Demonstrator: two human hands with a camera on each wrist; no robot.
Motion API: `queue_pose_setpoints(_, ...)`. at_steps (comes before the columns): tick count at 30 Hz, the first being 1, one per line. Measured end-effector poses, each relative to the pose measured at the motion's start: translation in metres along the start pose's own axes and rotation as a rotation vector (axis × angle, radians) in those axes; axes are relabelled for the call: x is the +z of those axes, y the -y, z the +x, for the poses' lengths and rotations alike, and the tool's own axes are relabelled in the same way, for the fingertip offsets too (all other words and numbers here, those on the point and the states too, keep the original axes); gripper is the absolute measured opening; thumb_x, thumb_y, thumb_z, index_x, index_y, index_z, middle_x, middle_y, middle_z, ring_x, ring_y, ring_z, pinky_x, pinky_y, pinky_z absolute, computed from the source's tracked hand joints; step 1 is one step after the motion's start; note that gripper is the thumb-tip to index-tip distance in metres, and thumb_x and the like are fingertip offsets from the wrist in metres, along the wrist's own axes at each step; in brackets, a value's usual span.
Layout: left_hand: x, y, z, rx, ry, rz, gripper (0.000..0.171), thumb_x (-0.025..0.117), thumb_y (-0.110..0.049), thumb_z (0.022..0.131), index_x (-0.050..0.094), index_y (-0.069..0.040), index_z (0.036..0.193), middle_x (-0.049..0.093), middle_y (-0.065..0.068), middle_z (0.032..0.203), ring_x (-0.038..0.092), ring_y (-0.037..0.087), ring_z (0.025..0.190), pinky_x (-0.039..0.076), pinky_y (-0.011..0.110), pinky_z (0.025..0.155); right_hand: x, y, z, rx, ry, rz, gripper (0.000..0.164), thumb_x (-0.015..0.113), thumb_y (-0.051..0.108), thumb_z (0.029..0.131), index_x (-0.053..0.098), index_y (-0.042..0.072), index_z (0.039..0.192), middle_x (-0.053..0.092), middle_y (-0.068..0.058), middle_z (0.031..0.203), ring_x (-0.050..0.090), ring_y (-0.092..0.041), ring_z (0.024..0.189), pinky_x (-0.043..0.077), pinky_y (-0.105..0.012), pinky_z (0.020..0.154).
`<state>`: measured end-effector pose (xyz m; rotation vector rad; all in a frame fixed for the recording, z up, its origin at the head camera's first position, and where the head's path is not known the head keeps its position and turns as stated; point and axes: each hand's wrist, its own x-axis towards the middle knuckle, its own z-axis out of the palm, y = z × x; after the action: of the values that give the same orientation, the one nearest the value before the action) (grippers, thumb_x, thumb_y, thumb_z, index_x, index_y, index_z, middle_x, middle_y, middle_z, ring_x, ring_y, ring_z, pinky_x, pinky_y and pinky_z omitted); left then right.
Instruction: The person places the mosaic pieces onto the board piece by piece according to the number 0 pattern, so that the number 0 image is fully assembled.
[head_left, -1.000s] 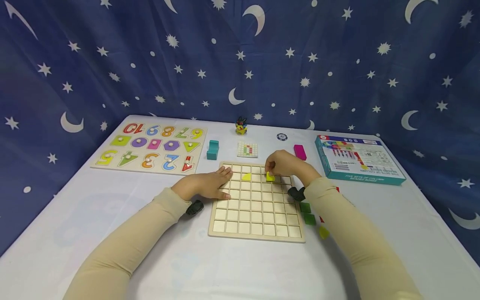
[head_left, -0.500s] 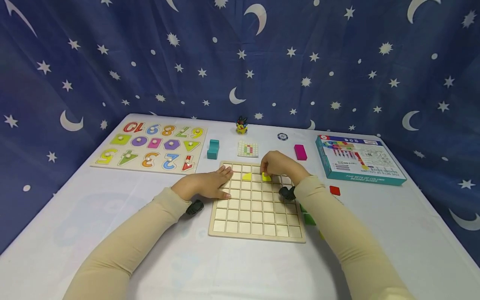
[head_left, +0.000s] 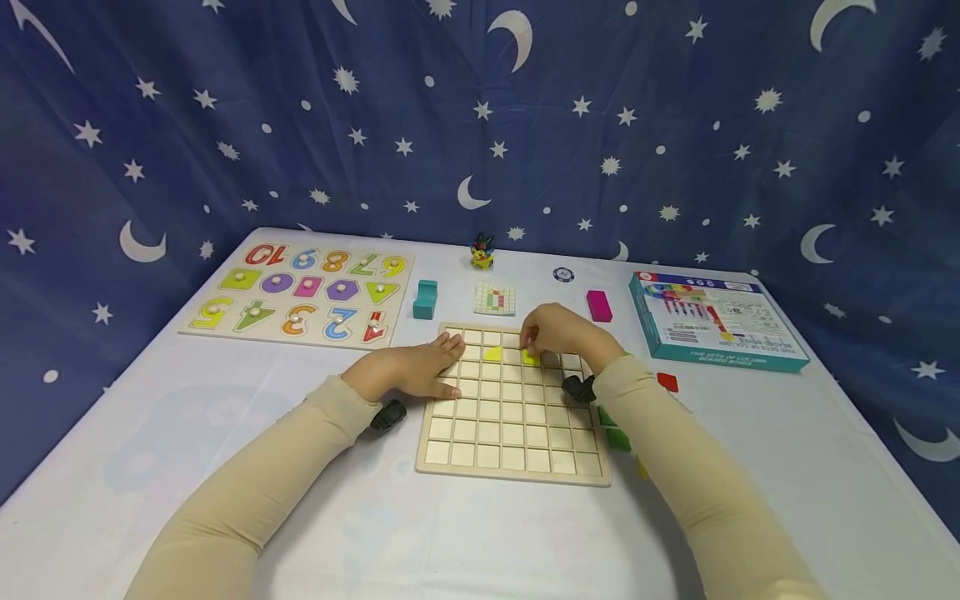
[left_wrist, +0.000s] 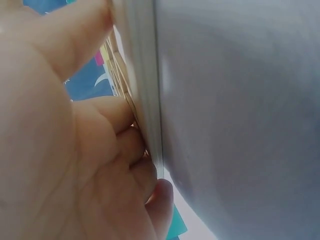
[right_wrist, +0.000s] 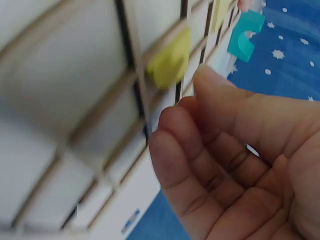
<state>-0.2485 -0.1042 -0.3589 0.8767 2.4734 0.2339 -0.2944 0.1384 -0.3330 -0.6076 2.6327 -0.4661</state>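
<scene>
My left hand (head_left: 420, 368) lies flat with spread fingers on the left edge of the wooden grid board (head_left: 513, 477); in the left wrist view its fingers (left_wrist: 102, 135) rest against the board's side. My right hand (head_left: 561, 329) is over the board's far right part, with its fingertips pointing down at a yellow quarter-round tile (head_left: 531, 360). The right wrist view has this yellow tile (right_wrist: 170, 59) in a grid cell, just beside the thumb and loosely bent fingers (right_wrist: 170, 155), with a small gap showing. A second yellow tile (head_left: 492, 353) sits in a cell further left.
Green tiles (head_left: 618, 439), a red tile (head_left: 667, 382) and a yellow tile (head_left: 642, 468) lie partly under the right forearm. Behind the board are a pattern card (head_left: 494, 299), teal block (head_left: 425, 300), magenta block (head_left: 599, 306) and toy figure (head_left: 482, 252). A number puzzle (head_left: 300, 296) and a box (head_left: 716, 321) flank them.
My right hand has moved slightly left with the yellow tile, which now lies lower in a cell; the red tile has come into view by the sleeve. My left hand stays put.
</scene>
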Motion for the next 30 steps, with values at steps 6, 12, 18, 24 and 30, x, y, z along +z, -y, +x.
queue_pose_setpoints(6,-0.001,0.000,-0.001,0.000,-0.006,-0.003,0.083,0.050,-0.045,0.092,0.006,0.000,0.147,-0.003,0.015,0.154,-0.009,0.031,0.141,0.007,0.044,0.115,-0.015,-0.018,-0.018,-0.018,-0.050,-0.026,0.013,0.065,0.002,0.083,0.069,0.002,0.095,0.063,-0.009,0.090,0.053,-0.020,0.080,0.048,-0.031,0.072)
queue_pose_setpoints(12,0.000,0.001,-0.002,-0.007,-0.003,-0.017,0.083,0.050,-0.044,0.092,0.006,0.000,0.147,-0.003,0.014,0.154,-0.008,0.031,0.141,0.006,0.044,0.115,-0.024,-0.041,-0.034,0.002,-0.059,-0.033,0.015,0.065,0.002,0.082,0.068,-0.001,0.097,0.062,-0.009,0.087,0.054,-0.020,0.079,0.049,-0.033,0.074)
queue_pose_setpoints(18,0.003,0.002,-0.003,-0.013,-0.008,-0.020,0.083,0.051,-0.045,0.091,0.007,-0.001,0.147,-0.002,0.015,0.154,-0.007,0.031,0.141,0.006,0.044,0.115,-0.027,-0.063,-0.047,0.078,-0.049,-0.011,0.019,0.064,0.001,0.083,0.067,-0.002,0.102,0.059,-0.009,0.087,0.051,-0.021,0.080,0.047,-0.033,0.074)
queue_pose_setpoints(24,0.003,0.000,-0.002,-0.004,-0.016,-0.028,0.083,0.051,-0.044,0.091,0.008,0.000,0.147,0.000,0.015,0.154,-0.006,0.031,0.142,0.006,0.044,0.115,-0.027,-0.080,-0.061,0.163,-0.057,-0.007,0.020,0.065,0.001,0.082,0.067,-0.001,0.102,0.059,-0.010,0.086,0.050,-0.022,0.081,0.047,-0.033,0.074)
queue_pose_setpoints(30,0.002,-0.002,-0.001,-0.002,-0.021,-0.015,0.083,0.051,-0.044,0.091,0.008,0.000,0.147,0.000,0.014,0.155,-0.005,0.031,0.142,0.007,0.044,0.115,-0.025,-0.092,-0.072,0.191,-0.062,0.002,0.022,0.066,0.002,0.081,0.067,-0.001,0.103,0.064,-0.016,0.099,0.057,-0.026,0.087,0.050,-0.041,0.080)
